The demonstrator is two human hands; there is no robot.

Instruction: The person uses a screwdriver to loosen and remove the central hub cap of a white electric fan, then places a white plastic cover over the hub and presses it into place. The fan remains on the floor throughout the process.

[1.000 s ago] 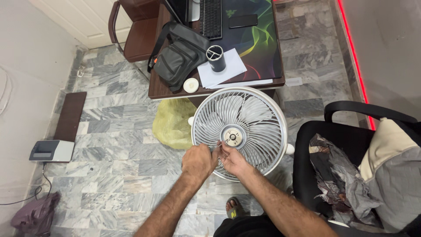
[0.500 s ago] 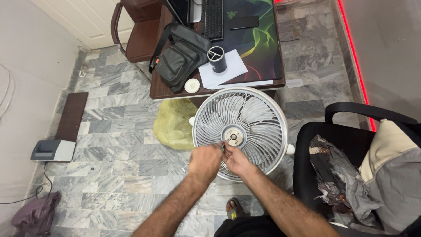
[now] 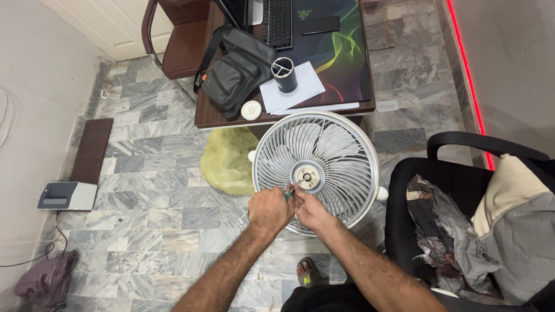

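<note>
A round white fan (image 3: 324, 151) with a wire grille faces up at me, its grey hub in the middle. My left hand (image 3: 269, 209) is closed around a small tool with a green handle (image 3: 287, 196), whose tip points toward the hub. My right hand (image 3: 310, 211) presses against the lower grille just beside the left hand, fingers curled on the wires. What the right fingers pinch is hidden.
A wooden desk (image 3: 215, 115) behind the fan carries a grey bag (image 3: 237, 72), a dark cup (image 3: 284, 74), papers, a keyboard and a phone. A yellow plastic bag (image 3: 225, 162) lies left of the fan. A black office chair (image 3: 457, 190) with clothes stands at right. My sandalled foot (image 3: 305, 273) is below.
Both hands have stayed at the lower grille near the hub, shifting only slightly. The view has drifted a little.
</note>
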